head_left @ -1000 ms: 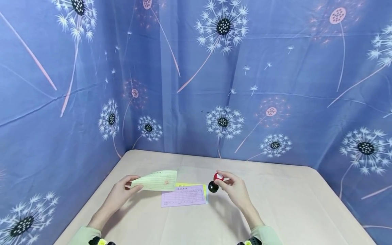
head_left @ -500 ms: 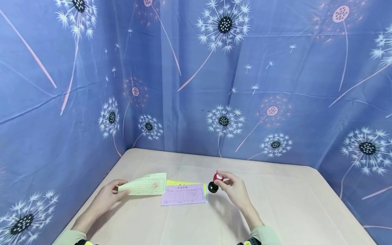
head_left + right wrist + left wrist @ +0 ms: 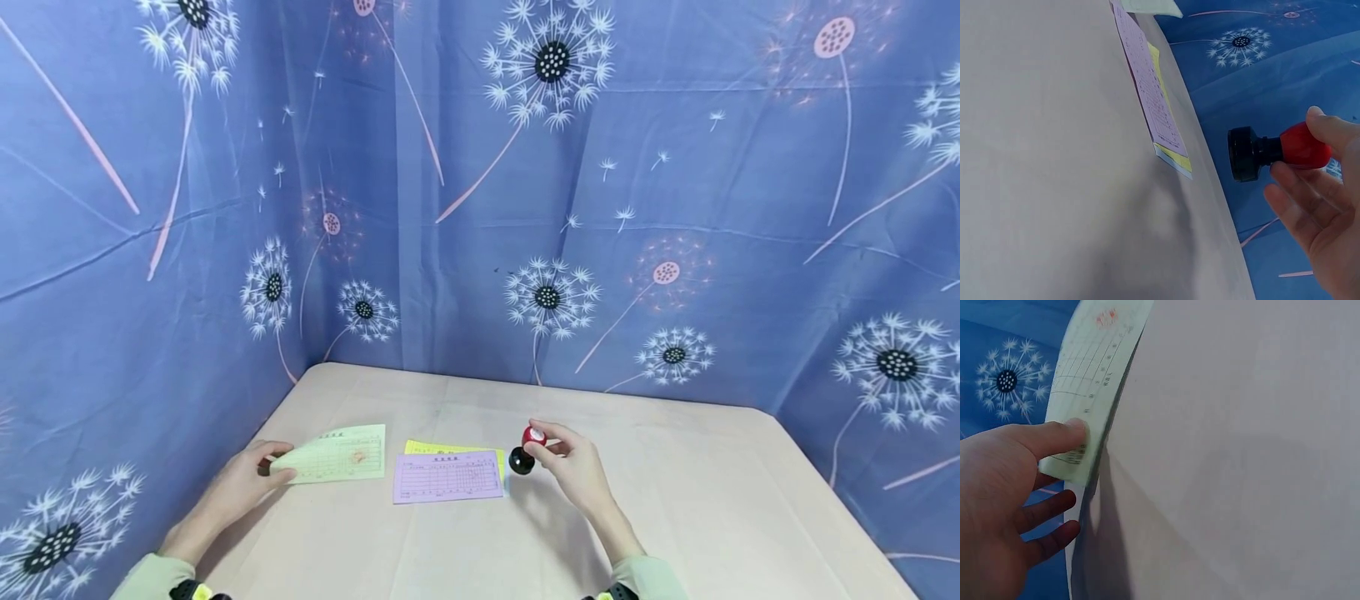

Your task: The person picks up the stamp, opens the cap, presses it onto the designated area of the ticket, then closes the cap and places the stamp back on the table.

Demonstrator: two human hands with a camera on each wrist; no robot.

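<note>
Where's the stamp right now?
In the head view, the stamp is held in the right hand, above the table, just right of the purple paper.

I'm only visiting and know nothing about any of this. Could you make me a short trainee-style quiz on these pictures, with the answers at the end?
1. What does the right hand hold?
A) a pen
B) a red-handled stamp
C) a drinking cup

2. True or false: the purple slip lies partly over the yellow slip.

3. What colour is the sheet pinched by the left hand, and what mark does it bear?

Key:
1. B
2. True
3. Pale green, with a reddish mark
</note>
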